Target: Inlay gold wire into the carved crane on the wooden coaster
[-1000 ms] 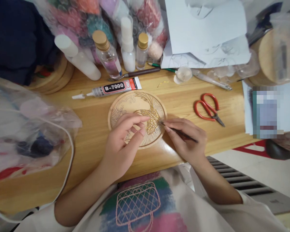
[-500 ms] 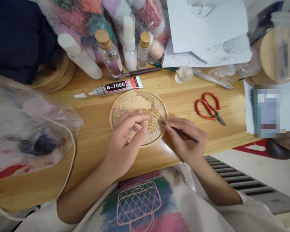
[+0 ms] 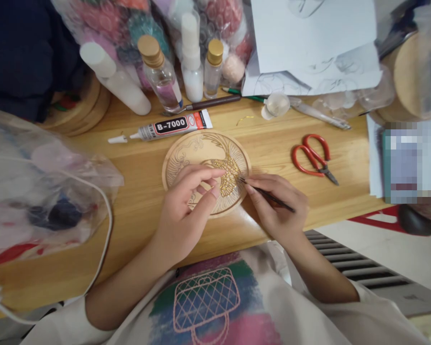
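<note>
A round wooden plaque (image 3: pixel 182 157) with a raised rim lies flat on the table. It bears an engraved line pattern, part of it outlined in gold wire (image 3: pixel 229 178). My left hand (image 3: pixel 187 201) is over the plaque's left side, thumb and forefinger apart, nothing visible between them; it hides part of the pattern. From the right, my right hand (image 3: pixel 282 206) pinches a pair of slim black tweezers (image 3: pixel 269 196). Their tips touch or hover just above the gold-wired area near the plaque's right rim; which of these I cannot tell.
Behind the plaque lie a B-7000 glue tube (image 3: pixel 175 127), its white cap (image 3: pixel 118 139) and a dark-handled tool (image 3: pixel 215 102). Red-handled cutters (image 3: pixel 313 155) rest at right. Several bottles (image 3: pixel 161 76), paper sheets (image 3: pixel 312 38) and plastic bags (image 3: pixel 57 191) surround the work.
The camera view has shifted slightly, moving the background a little. Both hands hold nearly the same pose over the plaque, and the tweezers stay at the same area.
</note>
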A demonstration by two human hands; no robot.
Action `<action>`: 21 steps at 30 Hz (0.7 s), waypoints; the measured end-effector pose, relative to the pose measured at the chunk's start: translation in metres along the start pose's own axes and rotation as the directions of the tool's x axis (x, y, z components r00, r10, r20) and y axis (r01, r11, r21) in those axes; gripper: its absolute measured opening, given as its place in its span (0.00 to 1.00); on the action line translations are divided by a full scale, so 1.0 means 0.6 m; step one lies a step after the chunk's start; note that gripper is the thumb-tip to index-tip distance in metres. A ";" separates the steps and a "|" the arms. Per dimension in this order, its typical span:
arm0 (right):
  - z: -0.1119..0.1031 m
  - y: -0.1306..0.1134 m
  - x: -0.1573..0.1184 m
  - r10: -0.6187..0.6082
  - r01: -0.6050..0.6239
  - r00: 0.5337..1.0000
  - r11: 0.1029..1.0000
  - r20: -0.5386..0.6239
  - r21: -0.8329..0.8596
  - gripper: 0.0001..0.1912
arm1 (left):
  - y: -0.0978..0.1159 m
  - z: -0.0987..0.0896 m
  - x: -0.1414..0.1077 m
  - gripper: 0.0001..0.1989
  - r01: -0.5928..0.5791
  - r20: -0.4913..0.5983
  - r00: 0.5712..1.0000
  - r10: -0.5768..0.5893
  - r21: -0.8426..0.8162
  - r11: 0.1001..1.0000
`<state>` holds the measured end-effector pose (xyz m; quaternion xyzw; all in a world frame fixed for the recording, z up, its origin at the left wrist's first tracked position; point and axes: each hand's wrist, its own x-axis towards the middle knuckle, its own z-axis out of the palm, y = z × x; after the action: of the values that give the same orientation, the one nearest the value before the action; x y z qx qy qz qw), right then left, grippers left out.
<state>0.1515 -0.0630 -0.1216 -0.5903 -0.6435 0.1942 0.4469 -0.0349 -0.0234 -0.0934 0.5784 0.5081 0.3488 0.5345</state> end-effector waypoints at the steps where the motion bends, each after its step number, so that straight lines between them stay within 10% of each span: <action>1: 0.000 0.000 0.000 0.000 0.000 1.000 1.000 0.004 0.002 0.10 | 0.000 0.000 0.000 0.09 -0.003 -0.001 1.000 0.003 0.003 1.000; 21: -0.004 0.006 -0.006 -0.006 0.006 1.000 1.000 0.004 0.015 0.11 | -0.001 0.001 0.000 0.09 -0.032 0.001 0.999 0.032 0.047 0.998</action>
<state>0.1552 -0.0660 -0.1241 -0.5846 -0.6447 0.1991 0.4505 -0.0344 -0.0234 -0.0941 0.5988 0.5067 0.3453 0.5152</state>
